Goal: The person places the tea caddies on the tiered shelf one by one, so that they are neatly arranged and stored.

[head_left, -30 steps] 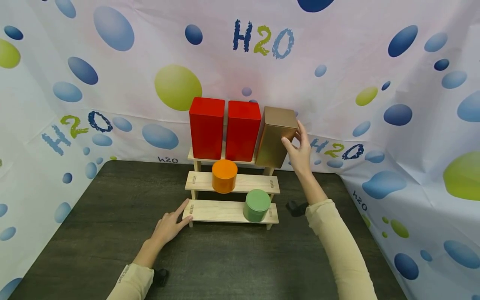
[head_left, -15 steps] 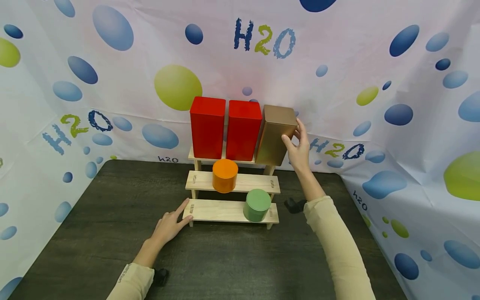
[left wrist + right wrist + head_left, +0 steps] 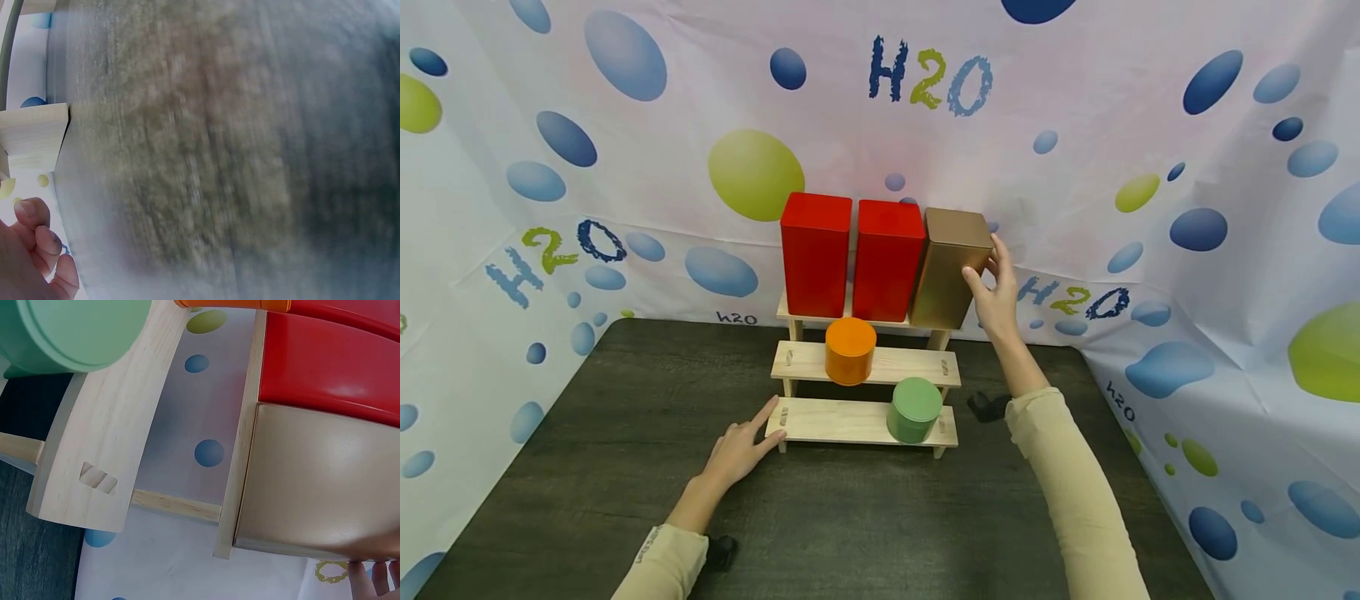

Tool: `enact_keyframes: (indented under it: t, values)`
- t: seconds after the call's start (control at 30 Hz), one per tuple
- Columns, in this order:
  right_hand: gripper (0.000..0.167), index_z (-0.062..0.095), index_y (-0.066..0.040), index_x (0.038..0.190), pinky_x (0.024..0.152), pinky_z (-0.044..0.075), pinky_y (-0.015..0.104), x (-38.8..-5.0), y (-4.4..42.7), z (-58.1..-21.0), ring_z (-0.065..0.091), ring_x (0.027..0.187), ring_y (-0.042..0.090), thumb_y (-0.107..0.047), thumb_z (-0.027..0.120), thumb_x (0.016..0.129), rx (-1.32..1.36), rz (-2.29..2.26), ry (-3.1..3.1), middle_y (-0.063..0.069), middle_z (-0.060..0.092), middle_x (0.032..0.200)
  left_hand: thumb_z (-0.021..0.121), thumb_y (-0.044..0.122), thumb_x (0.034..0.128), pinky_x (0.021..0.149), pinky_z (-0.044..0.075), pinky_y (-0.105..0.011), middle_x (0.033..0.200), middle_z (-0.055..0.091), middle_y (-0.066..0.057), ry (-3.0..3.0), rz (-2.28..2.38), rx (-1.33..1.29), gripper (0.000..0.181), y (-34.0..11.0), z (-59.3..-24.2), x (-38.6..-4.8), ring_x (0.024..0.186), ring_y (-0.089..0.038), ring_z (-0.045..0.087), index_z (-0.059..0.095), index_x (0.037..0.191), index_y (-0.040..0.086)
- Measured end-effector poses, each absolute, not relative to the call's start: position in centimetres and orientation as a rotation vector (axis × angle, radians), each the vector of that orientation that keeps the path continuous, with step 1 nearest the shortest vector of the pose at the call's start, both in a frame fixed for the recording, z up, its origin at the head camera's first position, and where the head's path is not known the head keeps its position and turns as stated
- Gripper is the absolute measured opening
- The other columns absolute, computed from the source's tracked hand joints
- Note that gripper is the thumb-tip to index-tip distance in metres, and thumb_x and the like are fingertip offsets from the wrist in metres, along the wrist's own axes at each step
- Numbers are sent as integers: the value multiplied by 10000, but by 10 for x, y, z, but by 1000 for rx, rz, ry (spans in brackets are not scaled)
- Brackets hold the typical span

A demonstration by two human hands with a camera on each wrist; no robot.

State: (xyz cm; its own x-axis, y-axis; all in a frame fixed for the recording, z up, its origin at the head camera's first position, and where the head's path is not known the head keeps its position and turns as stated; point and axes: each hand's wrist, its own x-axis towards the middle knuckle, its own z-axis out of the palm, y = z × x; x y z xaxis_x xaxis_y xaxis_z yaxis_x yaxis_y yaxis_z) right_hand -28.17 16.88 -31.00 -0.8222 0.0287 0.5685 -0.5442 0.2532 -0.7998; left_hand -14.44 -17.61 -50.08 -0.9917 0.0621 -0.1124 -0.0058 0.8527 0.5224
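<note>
A three-step wooden stand [image 3: 850,421] bears tins. My left hand [image 3: 735,454] holds the left end of its lowest step, thumb at the front corner and index finger at the back one. Curled fingers [image 3: 47,240] show at the edge of the left wrist view. At the top step's right end, my right hand [image 3: 997,300] grips a tall gold tin [image 3: 951,271], thumb on its front and fingers along its right side. The gold tin [image 3: 319,487] stands on the step beside a red tin [image 3: 889,262]; its far side is hidden.
Another red tin [image 3: 816,258] stands at the top left. A round orange tin [image 3: 849,354] sits on the middle step, a round green tin [image 3: 914,412] on the lowest. The stand is on a dark table [image 3: 880,517], before a printed cloth backdrop [image 3: 850,117].
The gold tin has shifted slightly back and to the left with my right hand, now closer to the red tin. My left hand has stayed on the stand.
</note>
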Motion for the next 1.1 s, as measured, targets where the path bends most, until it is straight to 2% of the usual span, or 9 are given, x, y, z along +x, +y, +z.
enact_keyframes:
  t: [1.1]
  values:
    - [580,269,106,1373,956,359,530,-284,167,-311,396,1215,413,44,559,874,484,1598,-2036,307,390,1308,439,553,898,843,350,-633,1277,470,-299,2897,810,47,716,-177,-502,-146,1099,-507,452,217,1466,178]
